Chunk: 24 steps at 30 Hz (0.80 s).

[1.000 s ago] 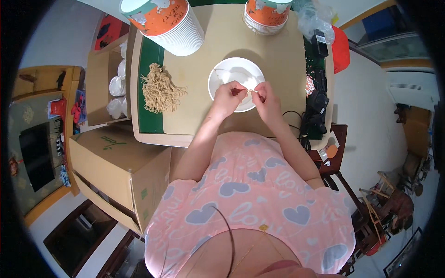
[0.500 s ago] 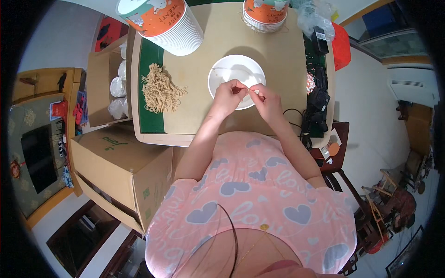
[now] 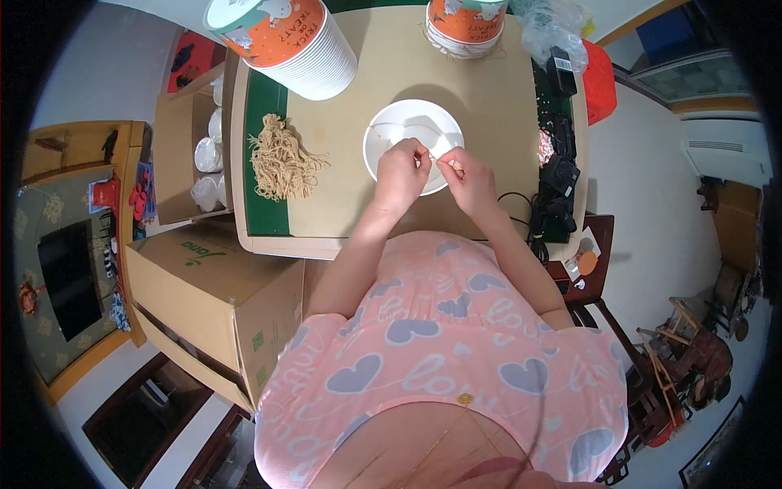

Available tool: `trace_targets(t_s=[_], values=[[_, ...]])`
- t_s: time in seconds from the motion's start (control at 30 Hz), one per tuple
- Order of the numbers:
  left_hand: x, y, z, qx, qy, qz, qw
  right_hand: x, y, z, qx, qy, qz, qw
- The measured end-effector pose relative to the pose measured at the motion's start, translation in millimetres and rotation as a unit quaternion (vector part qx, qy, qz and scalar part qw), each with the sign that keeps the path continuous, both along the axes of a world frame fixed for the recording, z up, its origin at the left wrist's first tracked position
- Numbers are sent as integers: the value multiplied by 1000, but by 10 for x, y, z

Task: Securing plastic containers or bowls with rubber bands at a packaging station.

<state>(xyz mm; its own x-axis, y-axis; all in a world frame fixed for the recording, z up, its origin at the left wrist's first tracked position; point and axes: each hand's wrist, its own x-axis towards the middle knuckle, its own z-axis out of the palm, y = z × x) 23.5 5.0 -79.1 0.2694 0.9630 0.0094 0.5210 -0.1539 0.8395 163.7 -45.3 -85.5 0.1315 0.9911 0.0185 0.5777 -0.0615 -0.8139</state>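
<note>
A white paper bucket (image 3: 414,114) stands on the table in front of me, its round mouth facing up. Over its near rim, my left hand (image 3: 401,173) and my right hand (image 3: 470,179) are both closed in a pinch, fingertips a little apart. Between them runs a short piece of thin beige cord (image 3: 436,157), which both hands grip; its ends are too small to make out. A faint thin line shows against the bucket's far left inside. Left of my hands lies a tangled heap of beige cords (image 3: 285,161).
Tall stacked orange-and-white paper buckets (image 3: 314,53) stand at the far left, with another stack (image 3: 466,33) at the far middle. Black adapters and cables (image 3: 560,175) line the right edge beside a clear plastic bag (image 3: 546,33). Cardboard boxes (image 3: 220,285) stand left of the table.
My fingertips have drawn slightly apart, with the left hand shifting a little to the left. The paper bucket appears slightly lower and further left in the view.
</note>
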Motion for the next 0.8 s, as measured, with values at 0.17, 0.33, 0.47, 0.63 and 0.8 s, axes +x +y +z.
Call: trace_targets(t_s=[0.17, 0.33, 0.47, 0.63, 0.8], values=[[42, 0, -117, 37, -10, 28, 999, 9, -10, -16, 44, 4, 5, 999], [97, -6, -88, 19, -29, 53, 998, 46, -23, -10, 34, 8, 2, 999], [8, 7, 25, -67, -20, 31, 997, 100, -13, 2, 15, 18, 6, 1000], [50, -61, 169, -91, -61, 20, 994, 117, 28, 179, 17, 50, 2, 999], [53, -59, 300, -113, -108, 15, 988, 159, 69, 304, -4, 69, 9, 998]])
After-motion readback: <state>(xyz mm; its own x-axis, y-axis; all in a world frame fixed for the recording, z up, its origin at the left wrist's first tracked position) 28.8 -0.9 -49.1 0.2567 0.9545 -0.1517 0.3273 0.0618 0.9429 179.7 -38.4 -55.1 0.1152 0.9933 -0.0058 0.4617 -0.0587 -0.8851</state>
